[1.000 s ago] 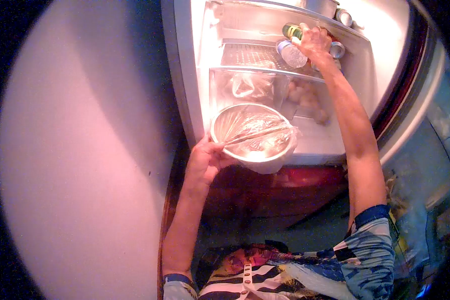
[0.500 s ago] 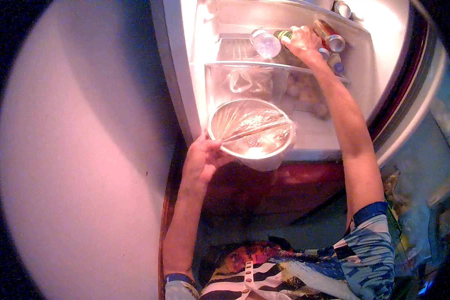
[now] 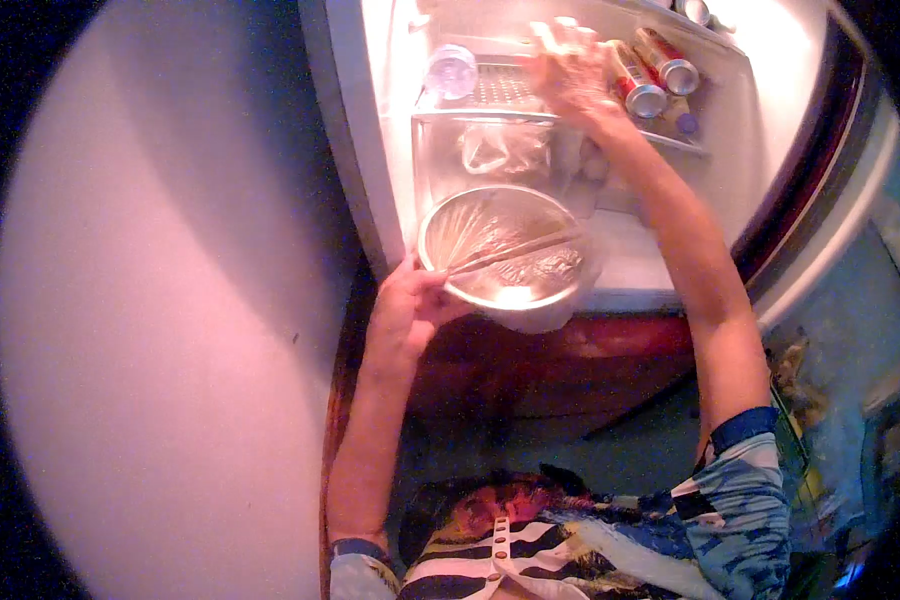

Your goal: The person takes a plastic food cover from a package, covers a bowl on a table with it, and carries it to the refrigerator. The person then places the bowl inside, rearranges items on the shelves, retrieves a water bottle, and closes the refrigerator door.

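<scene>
At the fridge (image 3: 635, 272), left fingers (image 3: 432, 284) pinch the covered bowl (image 3: 520, 306); right fingers (image 3: 562, 45), blurred, seem spread.

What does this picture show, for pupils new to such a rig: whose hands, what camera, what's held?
There is no machine, only a person's two bare hands. One camera, worn on the head, looks forward and down at them. The left hand holds a bowl covered with clear plastic, in front of an open fridge. The right hand is blurred over a fridge shelf, so whether it holds anything is unclear. On that shelf, two cans lie right of this hand, a clear container left of it.
</scene>
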The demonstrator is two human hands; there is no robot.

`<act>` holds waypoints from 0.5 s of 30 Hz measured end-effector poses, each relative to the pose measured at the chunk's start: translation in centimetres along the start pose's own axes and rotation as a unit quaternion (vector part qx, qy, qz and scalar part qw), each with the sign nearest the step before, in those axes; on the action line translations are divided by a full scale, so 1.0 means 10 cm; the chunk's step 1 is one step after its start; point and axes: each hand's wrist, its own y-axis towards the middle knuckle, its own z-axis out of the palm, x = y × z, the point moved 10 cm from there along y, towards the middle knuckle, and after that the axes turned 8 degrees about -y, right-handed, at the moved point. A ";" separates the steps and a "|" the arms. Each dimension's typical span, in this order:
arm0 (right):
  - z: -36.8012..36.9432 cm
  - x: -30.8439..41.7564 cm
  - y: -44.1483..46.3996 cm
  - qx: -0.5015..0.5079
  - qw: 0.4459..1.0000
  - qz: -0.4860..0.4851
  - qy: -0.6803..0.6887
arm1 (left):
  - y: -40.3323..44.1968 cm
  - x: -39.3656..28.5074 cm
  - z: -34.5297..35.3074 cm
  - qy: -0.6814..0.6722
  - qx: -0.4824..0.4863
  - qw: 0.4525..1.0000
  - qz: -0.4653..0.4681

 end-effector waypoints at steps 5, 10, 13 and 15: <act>0.10 0.97 0.15 0.187 0.929 -0.050 0.314 | -0.03 0.01 -0.10 0.023 -0.054 0.998 -0.014; 0.52 1.17 0.23 0.255 0.921 0.006 0.293 | 0.00 0.01 -0.13 0.015 -0.045 0.999 -0.014; 0.42 0.98 0.22 0.211 0.926 0.021 0.313 | -0.02 0.00 -0.12 0.020 -0.033 0.999 -0.016; 0.40 0.84 0.19 0.219 0.914 0.042 0.339 | -0.02 -0.01 -0.05 0.027 -0.018 0.999 -0.013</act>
